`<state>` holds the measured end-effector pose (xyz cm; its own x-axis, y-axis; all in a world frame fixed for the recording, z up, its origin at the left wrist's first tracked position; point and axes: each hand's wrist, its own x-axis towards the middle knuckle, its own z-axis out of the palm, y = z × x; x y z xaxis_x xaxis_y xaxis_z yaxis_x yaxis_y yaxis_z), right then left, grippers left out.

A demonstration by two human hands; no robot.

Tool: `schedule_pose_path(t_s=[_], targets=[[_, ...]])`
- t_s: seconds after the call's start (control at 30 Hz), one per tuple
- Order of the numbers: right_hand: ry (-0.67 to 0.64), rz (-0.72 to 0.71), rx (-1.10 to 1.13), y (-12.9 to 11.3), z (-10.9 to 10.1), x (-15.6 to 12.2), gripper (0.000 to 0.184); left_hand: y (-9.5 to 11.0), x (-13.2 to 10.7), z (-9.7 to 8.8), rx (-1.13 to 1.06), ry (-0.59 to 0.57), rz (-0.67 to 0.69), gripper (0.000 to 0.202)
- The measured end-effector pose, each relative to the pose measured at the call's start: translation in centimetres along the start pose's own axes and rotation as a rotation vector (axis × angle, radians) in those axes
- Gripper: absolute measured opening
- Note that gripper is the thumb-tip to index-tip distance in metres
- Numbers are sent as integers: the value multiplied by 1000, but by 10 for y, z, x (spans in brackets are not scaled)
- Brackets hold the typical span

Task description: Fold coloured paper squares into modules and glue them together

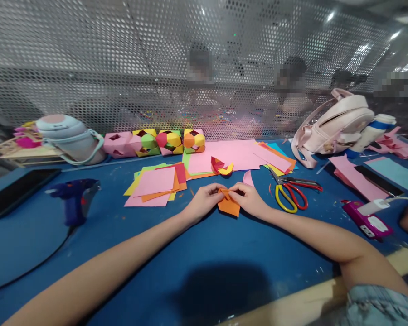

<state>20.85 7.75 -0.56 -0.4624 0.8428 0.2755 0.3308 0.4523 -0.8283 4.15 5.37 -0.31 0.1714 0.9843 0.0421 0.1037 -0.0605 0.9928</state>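
An orange piece of folded paper [229, 208] is pinched between my two hands, just above the blue table. My left hand [207, 200] grips its upper left side with thumb and fingers together. On the upper right, my right hand [249, 199] presses a fold in the same way. Part of the paper's top edge is hidden by my fingers. Just beyond my hands lie a red and yellow folded paper piece [223, 167] and a small pink folded piece [248, 178]. Left of my left hand is a stack of coloured paper sheets [155, 183].
Scissors [285, 194] with yellow handles and red-handled pliers [302, 183] lie to the right. A blue glue gun [75, 199] stands at left. Paper cubes [170, 142], a bucket-shaped bottle [71, 140] and a pink backpack [340, 124] line the perforated screen. A purple power strip [367, 222] sits at right.
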Motion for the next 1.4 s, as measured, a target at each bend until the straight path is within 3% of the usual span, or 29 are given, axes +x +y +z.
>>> schedule_pose_path(t_s=[0.3, 0.57, 0.83, 1.13, 1.33, 1.4], targets=[[61, 0, -15, 2, 1, 0, 11, -4, 1, -1, -10, -32, -28, 23], [21, -4, 9, -2, 0, -2, 12, -2, 1, -1, 84, 31, -46, 18], [29, -36, 30, 0, -2, -3, 16, 2, -2, -3, 145, 11, -73, 19], [29, -111, 7, -2, -3, -7, 17, 2, -6, -5, 291, -20, 40, 21], [64, -53, -11, -1, -6, -5, 15, 3, -7, -7, 320, 138, 36, 19], [56, -76, -16, 1, -8, -5, 17, 1, -7, -7, 327, 113, 37, 17]])
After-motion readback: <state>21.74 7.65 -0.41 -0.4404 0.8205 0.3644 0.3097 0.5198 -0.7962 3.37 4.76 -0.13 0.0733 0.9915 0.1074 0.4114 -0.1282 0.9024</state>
